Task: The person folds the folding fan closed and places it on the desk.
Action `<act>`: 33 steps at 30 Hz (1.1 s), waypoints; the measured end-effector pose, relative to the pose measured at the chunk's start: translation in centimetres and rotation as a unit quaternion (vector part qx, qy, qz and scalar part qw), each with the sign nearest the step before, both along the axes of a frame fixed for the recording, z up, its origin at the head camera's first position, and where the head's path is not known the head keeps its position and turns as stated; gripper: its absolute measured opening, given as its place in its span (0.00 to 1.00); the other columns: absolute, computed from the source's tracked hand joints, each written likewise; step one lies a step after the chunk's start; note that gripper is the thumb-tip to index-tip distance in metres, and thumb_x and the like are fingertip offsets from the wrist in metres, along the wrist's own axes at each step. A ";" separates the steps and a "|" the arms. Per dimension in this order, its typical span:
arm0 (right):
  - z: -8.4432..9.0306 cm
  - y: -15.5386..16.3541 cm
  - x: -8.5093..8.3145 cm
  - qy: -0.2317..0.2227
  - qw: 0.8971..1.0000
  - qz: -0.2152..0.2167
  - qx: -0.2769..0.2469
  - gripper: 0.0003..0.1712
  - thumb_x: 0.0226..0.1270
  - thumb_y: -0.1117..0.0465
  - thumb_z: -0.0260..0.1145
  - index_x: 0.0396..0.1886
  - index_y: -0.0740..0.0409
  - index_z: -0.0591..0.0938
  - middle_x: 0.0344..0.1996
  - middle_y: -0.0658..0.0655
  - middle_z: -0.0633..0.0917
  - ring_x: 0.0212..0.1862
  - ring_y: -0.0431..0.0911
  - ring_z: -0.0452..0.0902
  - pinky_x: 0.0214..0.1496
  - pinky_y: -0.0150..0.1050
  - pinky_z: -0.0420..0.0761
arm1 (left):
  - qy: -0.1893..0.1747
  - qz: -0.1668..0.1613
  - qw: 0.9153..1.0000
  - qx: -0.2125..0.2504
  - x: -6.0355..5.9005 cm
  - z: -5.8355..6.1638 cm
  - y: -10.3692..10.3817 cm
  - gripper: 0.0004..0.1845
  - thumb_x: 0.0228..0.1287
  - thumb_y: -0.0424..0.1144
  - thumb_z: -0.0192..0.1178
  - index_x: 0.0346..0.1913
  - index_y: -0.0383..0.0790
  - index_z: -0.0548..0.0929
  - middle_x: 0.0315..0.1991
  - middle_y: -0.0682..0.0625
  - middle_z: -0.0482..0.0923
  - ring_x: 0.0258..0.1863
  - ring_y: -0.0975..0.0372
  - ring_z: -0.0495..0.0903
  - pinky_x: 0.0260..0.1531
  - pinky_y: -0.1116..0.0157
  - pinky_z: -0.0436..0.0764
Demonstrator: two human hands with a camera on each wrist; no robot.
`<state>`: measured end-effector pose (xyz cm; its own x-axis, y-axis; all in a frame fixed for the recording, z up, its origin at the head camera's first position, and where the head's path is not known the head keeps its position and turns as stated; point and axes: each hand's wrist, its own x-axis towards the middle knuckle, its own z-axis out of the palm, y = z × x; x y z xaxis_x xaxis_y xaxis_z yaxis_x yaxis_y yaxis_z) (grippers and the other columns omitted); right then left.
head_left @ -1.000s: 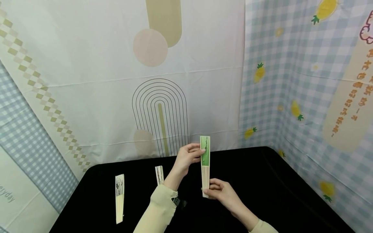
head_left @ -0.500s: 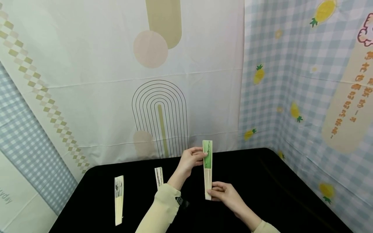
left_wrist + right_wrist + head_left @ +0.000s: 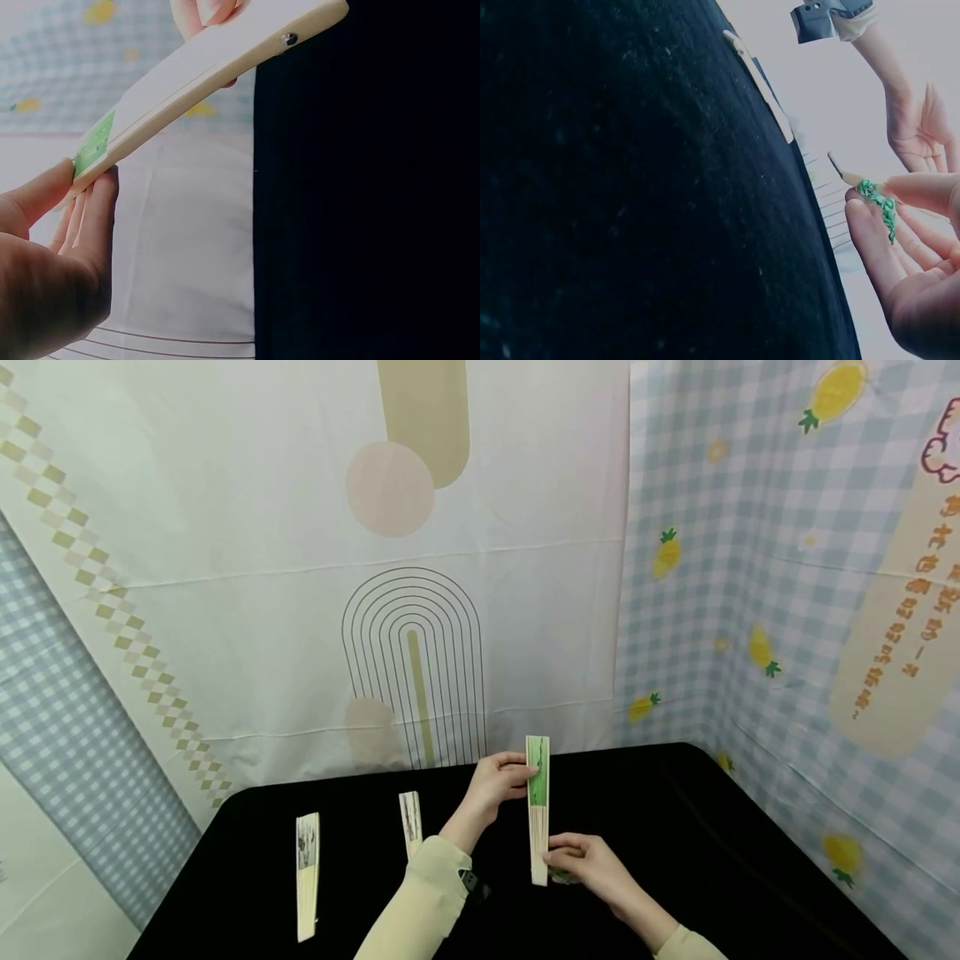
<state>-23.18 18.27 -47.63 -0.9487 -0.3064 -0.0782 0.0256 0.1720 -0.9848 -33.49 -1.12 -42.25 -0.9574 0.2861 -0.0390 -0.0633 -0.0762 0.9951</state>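
Observation:
In the head view a folded hand fan (image 3: 538, 827), green paper above pale wooden ribs, stands nearly upright above the black table. My left hand (image 3: 493, 789) pinches its green upper part between thumb and fingers. Lower down, my right hand (image 3: 592, 868) holds the ribbed end. The left wrist view shows the fan (image 3: 202, 82) slanting between both hands, a metal rivet (image 3: 289, 38) near its end. A green crinkled strip (image 3: 885, 210), its kind unclear, shows at the right fingers in the right wrist view.
Two more folded fans lie on the black table (image 3: 645, 827): a grey-patterned fan (image 3: 307, 877) at left, and another fan (image 3: 410, 822) partly hidden by my left sleeve. Behind the table hangs a white cloth (image 3: 262, 652); a blue checked cloth (image 3: 690, 610) hangs at right.
Both hands have moved down and slightly right with the green fan, which stays folded. A bit of green now shows below the right hand. The other two fans have stayed put.

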 end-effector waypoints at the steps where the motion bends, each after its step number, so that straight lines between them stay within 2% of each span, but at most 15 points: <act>1: -0.1 0.1 0.0 0.001 1.000 0.002 0.001 0.30 0.73 0.52 0.66 0.61 0.74 0.78 0.46 0.63 0.88 0.46 0.53 0.86 0.46 0.46 0.86 | -0.001 0.001 1.000 -0.001 0.0 -0.2 0.0 0.21 0.66 0.35 0.68 0.59 0.31 0.81 0.46 0.43 0.86 0.42 0.55 0.87 0.45 0.56 0.87; 9: -0.8 0.2 -0.3 0.004 1.000 0.008 0.021 0.25 0.72 0.55 0.67 0.57 0.72 0.80 0.42 0.60 0.89 0.42 0.49 0.86 0.41 0.42 0.86 | -0.003 0.003 1.000 -0.006 -0.1 -1.5 0.1 0.21 0.66 0.35 0.68 0.59 0.31 0.81 0.46 0.42 0.86 0.42 0.54 0.87 0.47 0.54 0.86; 14: -1.1 0.0 -0.2 0.010 1.000 0.012 0.016 0.23 0.71 0.57 0.68 0.54 0.73 0.81 0.40 0.60 0.89 0.42 0.50 0.86 0.42 0.43 0.86 | 0.002 0.007 1.000 -0.011 0.0 -2.1 0.2 0.20 0.65 0.35 0.69 0.58 0.30 0.82 0.45 0.42 0.87 0.42 0.54 0.87 0.44 0.56 0.87; 19: -1.4 -0.2 -0.2 0.011 1.000 0.010 0.014 0.21 0.70 0.59 0.69 0.52 0.74 0.81 0.39 0.60 0.89 0.42 0.50 0.86 0.42 0.43 0.87 | 0.009 0.008 1.000 -0.013 0.1 -2.5 0.2 0.20 0.65 0.34 0.68 0.58 0.29 0.81 0.44 0.42 0.86 0.41 0.54 0.87 0.42 0.56 0.87; 27: -1.9 -0.3 -0.3 0.016 1.000 0.012 0.023 0.21 0.69 0.60 0.69 0.51 0.75 0.81 0.38 0.59 0.88 0.41 0.50 0.86 0.41 0.44 0.87 | 0.009 0.006 1.000 -0.016 0.3 -2.9 0.2 0.22 0.65 0.34 0.68 0.59 0.28 0.80 0.44 0.41 0.86 0.41 0.53 0.87 0.50 0.47 0.84; 33: -2.2 -0.3 -0.4 0.015 0.999 0.011 0.027 0.21 0.69 0.60 0.70 0.51 0.74 0.81 0.38 0.58 0.88 0.41 0.50 0.86 0.41 0.43 0.87 | 0.016 0.012 1.000 -0.021 0.4 -2.9 0.3 0.21 0.65 0.33 0.68 0.59 0.27 0.80 0.43 0.42 0.86 0.40 0.52 0.87 0.47 0.47 0.85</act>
